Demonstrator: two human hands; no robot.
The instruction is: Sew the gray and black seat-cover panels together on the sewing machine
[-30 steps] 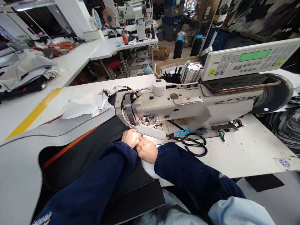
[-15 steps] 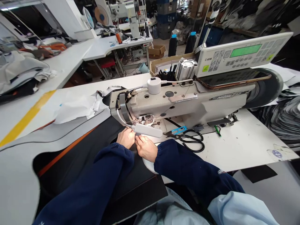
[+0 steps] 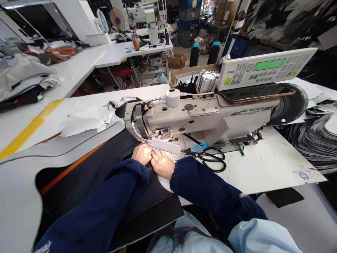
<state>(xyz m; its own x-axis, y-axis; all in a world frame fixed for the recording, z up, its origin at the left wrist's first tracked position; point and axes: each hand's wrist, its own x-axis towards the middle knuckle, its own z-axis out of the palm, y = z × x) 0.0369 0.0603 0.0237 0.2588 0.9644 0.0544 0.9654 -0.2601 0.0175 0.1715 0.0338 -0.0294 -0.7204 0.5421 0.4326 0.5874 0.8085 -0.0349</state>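
My left hand (image 3: 142,154) is closed on a black sheet of fabric or leather (image 3: 147,196), close to the needle area of a sewing machine (image 3: 179,116). Right beside it, my right hand (image 3: 162,164) has its fingers bent and pressed together at the same black material, thumb side toward the left hand. A small grey lamp (image 3: 164,145) hangs over the fingertips and covers part of the stitching spot. The black piece spreads left and toward my lap, with an orange strip (image 3: 76,165) across it and a stitched line near its front edge.
Black-handled scissors (image 3: 213,156) and blue thread snips (image 3: 198,147) lie right of my hands, under the machine arm. A control panel (image 3: 265,68) and a phone (image 3: 258,93) rest on top. White paper (image 3: 81,121) lies left; stacked grey pieces (image 3: 313,137) stand at right.
The view has shifted slightly, so the machine's right end and the panel sit farther left and lower. Both hands keep their place at the black material by the needle area.
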